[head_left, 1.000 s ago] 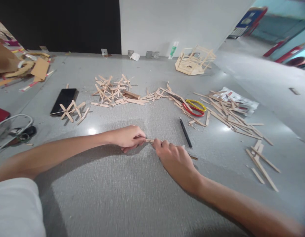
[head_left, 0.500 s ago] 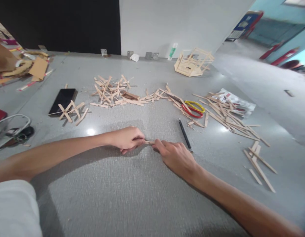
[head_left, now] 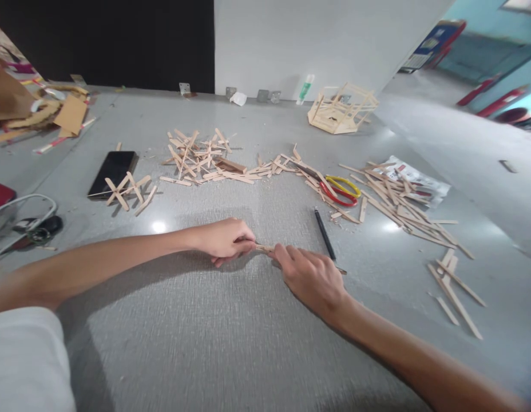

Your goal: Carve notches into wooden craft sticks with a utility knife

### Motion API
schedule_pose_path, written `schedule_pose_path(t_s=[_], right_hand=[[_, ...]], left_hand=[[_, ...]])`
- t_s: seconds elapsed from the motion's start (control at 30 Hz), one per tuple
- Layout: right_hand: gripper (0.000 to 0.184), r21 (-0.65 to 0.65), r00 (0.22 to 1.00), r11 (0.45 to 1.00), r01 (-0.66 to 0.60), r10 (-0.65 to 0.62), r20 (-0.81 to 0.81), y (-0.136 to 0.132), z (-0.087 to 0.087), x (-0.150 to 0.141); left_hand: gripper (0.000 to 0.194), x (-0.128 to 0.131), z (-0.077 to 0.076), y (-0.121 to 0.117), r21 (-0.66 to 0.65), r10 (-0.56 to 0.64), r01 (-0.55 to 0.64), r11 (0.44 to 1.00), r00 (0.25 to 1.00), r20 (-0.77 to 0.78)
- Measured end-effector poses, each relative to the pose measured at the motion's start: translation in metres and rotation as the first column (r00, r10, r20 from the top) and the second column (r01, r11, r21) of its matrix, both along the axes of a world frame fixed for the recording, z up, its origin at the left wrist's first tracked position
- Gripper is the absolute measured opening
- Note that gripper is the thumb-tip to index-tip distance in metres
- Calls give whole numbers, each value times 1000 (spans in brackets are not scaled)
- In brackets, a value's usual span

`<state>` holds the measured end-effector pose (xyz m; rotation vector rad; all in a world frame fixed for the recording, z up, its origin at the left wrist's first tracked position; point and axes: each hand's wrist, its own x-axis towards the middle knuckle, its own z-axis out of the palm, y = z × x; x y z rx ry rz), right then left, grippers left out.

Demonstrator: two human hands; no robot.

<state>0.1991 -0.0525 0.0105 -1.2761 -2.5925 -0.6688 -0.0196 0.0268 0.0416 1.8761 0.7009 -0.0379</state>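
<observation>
Between my two hands is a short, thin wooden craft stick, or a few pressed together; most of it is hidden by fingers. My left hand pinches its left end, closed, just above the grey table. At the other end, my right hand is closed around it with the knuckles up. A thin brownish tip pokes out past the right hand; I cannot tell what it belongs to. Close beyond that hand lies a black pen.
Behind are piled craft sticks, scissors with red and yellow handles, and a wooden stick frame. More sticks lie right by a plastic packet. To the left are a phone, crossed stick pieces and a white cable.
The view has shifted slightly. Both hands keep their hold on the stick, and a bit more of the brownish tip shows past my right hand.
</observation>
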Motion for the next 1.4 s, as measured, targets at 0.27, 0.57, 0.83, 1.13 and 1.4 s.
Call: schedule_pose_path(t_s=[0.27,0.57,0.83,1.13,1.4], right_hand=[[24,-53,996,994,93,-93,16,-1,-1,-3],[23,-212,996,974,83,-87,-8,4,-2,-2],[24,-220,995,971,91,-96,-12,3,-1,-2],[22,-203,998,977,63,-64,2,3,0,-3],[22,-185,997,980,77,-75,16,2,1,-5]], left_hand=[[30,0,0,0,-7,7,-7,1000,1000,-11],[33,-1,-1,0,-15,-3,3,1000,1000,-12],[31,0,1,0,-9,9,-9,1000,1000,-19],[32,0,0,0,-21,16,-16,1000,1000,-18],[33,0,1,0,-10,5,-5,1000,1000,-16]])
